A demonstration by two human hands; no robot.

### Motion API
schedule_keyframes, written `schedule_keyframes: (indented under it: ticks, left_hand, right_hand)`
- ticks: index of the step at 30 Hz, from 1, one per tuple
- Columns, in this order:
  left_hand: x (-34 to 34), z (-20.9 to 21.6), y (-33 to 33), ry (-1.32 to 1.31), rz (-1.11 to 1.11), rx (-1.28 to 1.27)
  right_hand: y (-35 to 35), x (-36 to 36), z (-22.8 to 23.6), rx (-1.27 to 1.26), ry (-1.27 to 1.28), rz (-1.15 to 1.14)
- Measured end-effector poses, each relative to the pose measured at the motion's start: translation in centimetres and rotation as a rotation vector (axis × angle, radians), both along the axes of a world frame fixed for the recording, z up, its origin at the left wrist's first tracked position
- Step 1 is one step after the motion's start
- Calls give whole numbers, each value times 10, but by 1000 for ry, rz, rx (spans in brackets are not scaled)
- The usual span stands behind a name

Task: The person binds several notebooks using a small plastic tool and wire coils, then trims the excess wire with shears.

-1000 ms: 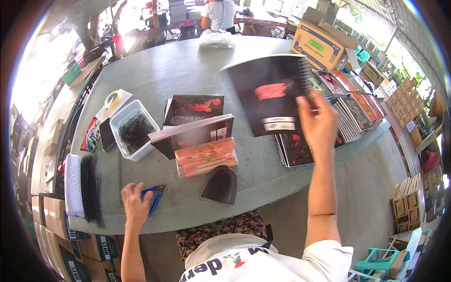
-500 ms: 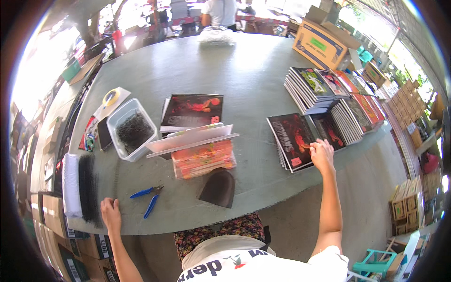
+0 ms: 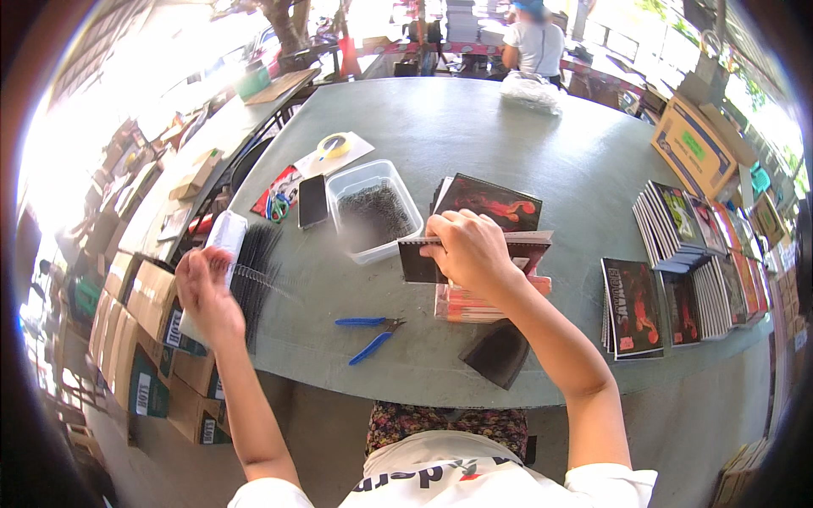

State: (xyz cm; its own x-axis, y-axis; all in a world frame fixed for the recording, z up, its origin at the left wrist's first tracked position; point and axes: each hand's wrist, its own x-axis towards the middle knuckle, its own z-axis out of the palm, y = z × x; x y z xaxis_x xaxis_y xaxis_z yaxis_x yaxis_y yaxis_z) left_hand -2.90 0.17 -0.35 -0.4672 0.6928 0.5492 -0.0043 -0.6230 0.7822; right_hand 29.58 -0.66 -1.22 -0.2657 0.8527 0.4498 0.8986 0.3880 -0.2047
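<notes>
My left hand (image 3: 210,292), slightly smeared by motion, is closed on a thin spiral binding coil (image 3: 258,278) that sticks out to the right. Beneath it lies a row of black coils (image 3: 261,245) beside a white wrapped roll (image 3: 227,233). My right hand (image 3: 474,250) grips the top edge of a dark-covered book (image 3: 417,264), held upright over a pile of orange-edged books (image 3: 470,306). Just behind, another dark book with a red figure (image 3: 495,201) lies flat. A clear plastic tub (image 3: 415,199) of small black pieces stands between my hands.
Blue-handled cutters (image 3: 371,343) and a dark curved pad (image 3: 498,356) lie near the front edge. A phone (image 3: 312,201), small scissors (image 3: 278,206) and a tape roll (image 3: 334,146) sit by the tub. Book stacks (image 3: 665,229) and a carton (image 3: 694,146) fill the right. A person (image 3: 535,46) is beyond.
The view has swung left. My right hand has left the right-hand book stack and taken hold of the upright book. My left hand has risen from the table edge and now holds a coil.
</notes>
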Motion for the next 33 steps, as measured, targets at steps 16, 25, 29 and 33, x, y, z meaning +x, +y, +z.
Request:
schedule_keyframes:
  ticks: [16,25,29,33]
  left_hand:
    - [144,-30,-13,629,-514,-393]
    - [156,-31,-19,753,-288,-176]
    - [161,-27,-14,768,-283,-343]
    - [155,-41,1,785,-155,87]
  right_hand:
    - [-6,6,6,-135,212,0]
    - [-9,6,3,-174,291,27]
    - [-10,8,-2,-115,294,83]
    - [-11,5,1,19,270,160]
